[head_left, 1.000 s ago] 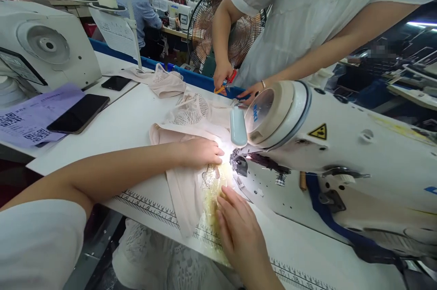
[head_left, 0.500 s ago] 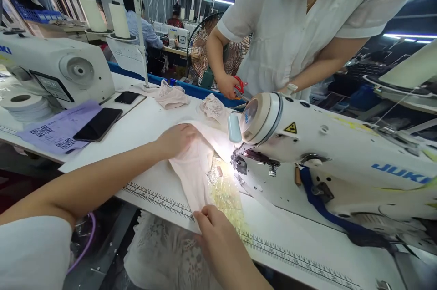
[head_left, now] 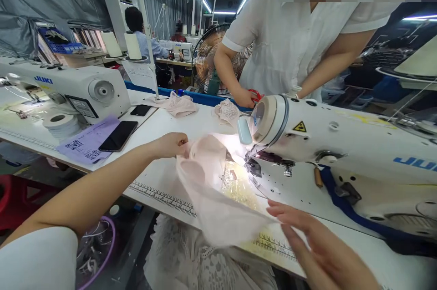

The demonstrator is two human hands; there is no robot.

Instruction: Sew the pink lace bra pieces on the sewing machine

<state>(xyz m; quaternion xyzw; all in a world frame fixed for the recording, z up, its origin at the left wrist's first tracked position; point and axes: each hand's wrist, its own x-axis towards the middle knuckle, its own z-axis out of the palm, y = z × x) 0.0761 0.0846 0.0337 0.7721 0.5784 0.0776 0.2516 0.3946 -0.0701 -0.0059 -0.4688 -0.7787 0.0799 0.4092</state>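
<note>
My left hand (head_left: 170, 145) is closed on the far edge of a pale pink fabric piece (head_left: 209, 190), lifted off the white table (head_left: 164, 124). My right hand (head_left: 314, 242) pinches the near corner of the same fabric, low at the right, and stretches it out. The fabric hangs in front of the needle area (head_left: 253, 166) of a white sewing machine (head_left: 341, 153). A yellowish lace piece (head_left: 239, 190) lies under the lamp light by the needle.
A co-worker in white stands behind the machine holding red scissors (head_left: 254, 95). More pink garments (head_left: 177, 104) and a lace piece (head_left: 228, 111) lie at the table's back. Two phones (head_left: 118, 135) and a purple sheet (head_left: 87, 144) lie at left by another machine (head_left: 68, 87). A fan (head_left: 208, 60) stands behind.
Both hands have lifted the pink fabric off the table. My right hand moved right and nearer, my left hand closed on the far edge. The view tilted upward.
</note>
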